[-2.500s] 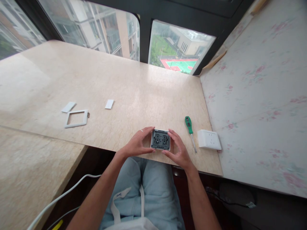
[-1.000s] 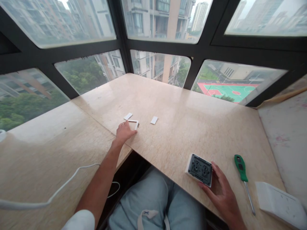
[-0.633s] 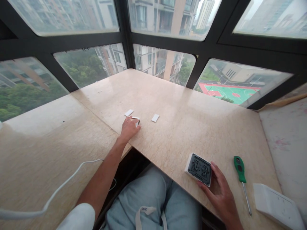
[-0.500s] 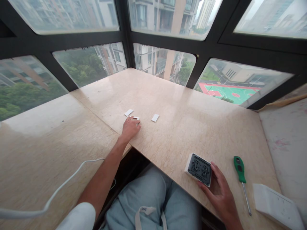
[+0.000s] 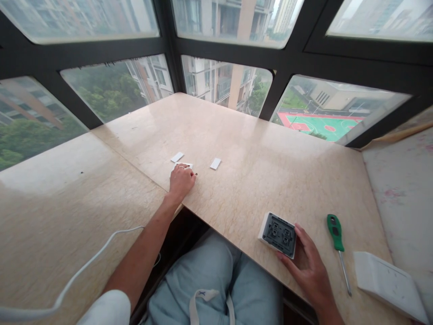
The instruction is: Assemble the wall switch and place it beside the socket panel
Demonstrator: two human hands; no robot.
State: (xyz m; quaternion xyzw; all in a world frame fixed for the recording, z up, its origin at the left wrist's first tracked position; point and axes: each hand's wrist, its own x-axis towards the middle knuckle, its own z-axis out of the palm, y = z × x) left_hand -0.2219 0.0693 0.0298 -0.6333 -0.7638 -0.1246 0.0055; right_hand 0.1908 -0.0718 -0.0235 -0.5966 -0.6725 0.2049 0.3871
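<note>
right hand gripping the switch box by one side near the worktop's front edge, left hand curled over the white frame, whether gripping unclear, green-handled screwdriver near the right edge

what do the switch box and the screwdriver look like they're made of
Switch box: likely plastic, with a smooth white side and a matte dark grey face full of moulded-looking detail.

Screwdriver: smooth green handle with a dark inset, plastic or rubber, can't tell which; slim shaft seemingly metal, from its grey sheen.
</note>
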